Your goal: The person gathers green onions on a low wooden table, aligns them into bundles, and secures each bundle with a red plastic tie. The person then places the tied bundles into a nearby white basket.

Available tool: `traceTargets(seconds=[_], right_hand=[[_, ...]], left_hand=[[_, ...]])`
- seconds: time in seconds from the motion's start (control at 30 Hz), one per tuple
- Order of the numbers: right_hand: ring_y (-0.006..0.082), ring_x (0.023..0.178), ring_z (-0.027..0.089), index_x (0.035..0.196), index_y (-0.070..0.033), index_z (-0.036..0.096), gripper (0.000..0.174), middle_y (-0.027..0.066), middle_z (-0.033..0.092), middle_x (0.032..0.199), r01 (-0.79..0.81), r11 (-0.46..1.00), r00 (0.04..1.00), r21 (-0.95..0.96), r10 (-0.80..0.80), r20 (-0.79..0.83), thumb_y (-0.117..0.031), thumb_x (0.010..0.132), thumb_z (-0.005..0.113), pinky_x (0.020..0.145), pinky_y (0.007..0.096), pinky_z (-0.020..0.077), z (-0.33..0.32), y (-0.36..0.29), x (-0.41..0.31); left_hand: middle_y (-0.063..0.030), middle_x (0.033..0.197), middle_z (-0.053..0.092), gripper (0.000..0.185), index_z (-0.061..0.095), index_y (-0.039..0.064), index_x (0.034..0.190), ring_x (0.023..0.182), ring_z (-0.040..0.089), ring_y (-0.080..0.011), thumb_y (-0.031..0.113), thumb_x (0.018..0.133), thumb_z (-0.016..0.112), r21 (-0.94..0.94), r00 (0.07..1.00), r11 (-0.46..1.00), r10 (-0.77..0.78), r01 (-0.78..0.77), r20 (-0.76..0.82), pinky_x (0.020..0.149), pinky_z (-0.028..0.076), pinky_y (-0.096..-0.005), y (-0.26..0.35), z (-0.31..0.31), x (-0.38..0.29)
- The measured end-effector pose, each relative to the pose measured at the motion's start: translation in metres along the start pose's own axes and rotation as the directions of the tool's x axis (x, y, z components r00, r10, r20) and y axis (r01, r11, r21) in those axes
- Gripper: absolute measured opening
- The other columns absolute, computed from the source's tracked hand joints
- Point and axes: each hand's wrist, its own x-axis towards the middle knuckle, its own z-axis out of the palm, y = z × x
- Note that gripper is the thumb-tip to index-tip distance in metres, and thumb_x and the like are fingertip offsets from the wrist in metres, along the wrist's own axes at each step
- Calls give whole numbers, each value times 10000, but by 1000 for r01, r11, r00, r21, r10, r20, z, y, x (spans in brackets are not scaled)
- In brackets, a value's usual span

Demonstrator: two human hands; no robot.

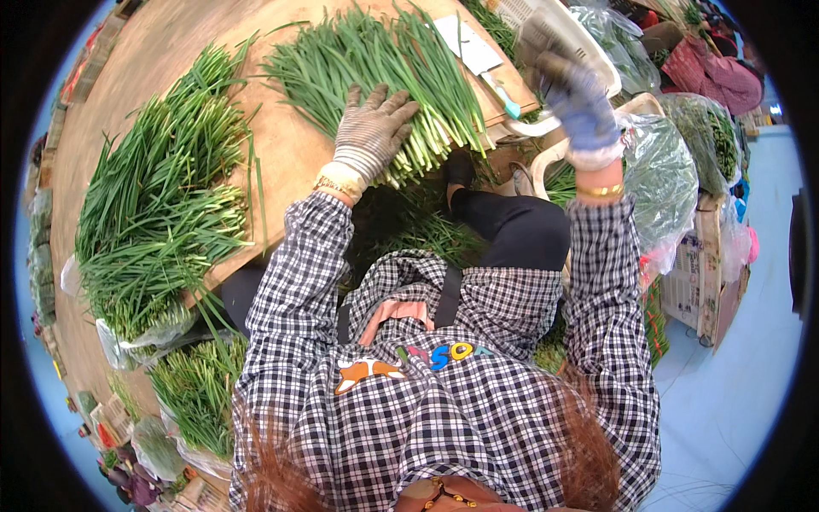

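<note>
My left hand [377, 131], in a soiled striped glove, lies flat with fingers spread on a wide layer of green garlic chives [358, 61] on a wooden board. Their pale cut ends point toward me over the board's edge. My right hand [569, 96], in a blue and grey glove, is raised at the right beside a white plastic basket; motion blur hides its fingers and whether it holds anything. A broad-bladed knife [477, 51] with a white and turquoise handle lies on the board, right of the chives.
A large heap of chives [166, 185] covers the board's left part. Another bundle [201, 390] sits in plastic at lower left. A white basket [598, 48] and plastic bags of greens [659, 169] stand at the right. Another person's pink sleeve [713, 73] shows at upper right.
</note>
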Motion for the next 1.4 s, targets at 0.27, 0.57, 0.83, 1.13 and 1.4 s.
traceTargets(seconds=[0.27, 0.57, 0.83, 1.13, 1.4], right_hand=[[344, 998, 611, 1154, -83, 581, 409, 161, 641, 1083, -429, -114, 889, -896, 121, -441, -347, 844, 618, 868, 410, 480, -29, 110, -9], [350, 1084, 562, 1216, 12, 516, 638, 219, 600, 1103, -474, -88, 863, -876, 154, -482, -381, 755, 716, 923, 414, 453, 2, 149, 14], [359, 1142, 545, 1364, -12, 385, 623, 238, 534, 1236, -470, -185, 850, -863, 170, -499, -113, 788, 601, 930, 419, 462, 11, 160, 26], [248, 929, 606, 1259, -20, 518, 518, 153, 633, 1038, -641, 431, 767, -635, 376, -520, -121, 769, 652, 847, 328, 467, -21, 123, 30], [146, 849, 573, 1340, 13, 448, 587, 50, 614, 1012, -295, 907, 923, -302, 189, -335, -65, 794, 648, 781, 245, 483, 55, 91, 30]], left_hand=[[-160, 1436, 402, 601, 458, 142, 1360, 1375, 292, -342, 505, 885, 516, -347, 784, 859, -494, 375, -375, 1135, 128, -546, -18, -4, -31], [-161, 1316, 482, 745, 308, -20, 1401, 1180, 489, -274, 339, 855, 665, -886, 579, -460, -707, 60, 406, 984, 412, -340, -33, 32, -32], [-241, 1401, 364, 1089, 68, -61, 1459, 1235, 451, -303, 353, 741, 775, -842, 432, -106, -820, 529, 375, 1001, 417, -330, -18, 26, -11], [-258, 1271, 481, 1015, -23, 57, 1493, 989, 602, -320, 151, 778, 689, -875, 464, -200, -784, 442, 413, 802, 544, -357, -17, 36, -17], [-222, 1139, 555, 851, 94, 51, 1479, 862, 643, -298, 71, 812, 622, -905, 471, -292, -780, 310, 413, 673, 581, -367, -25, 59, -22]])
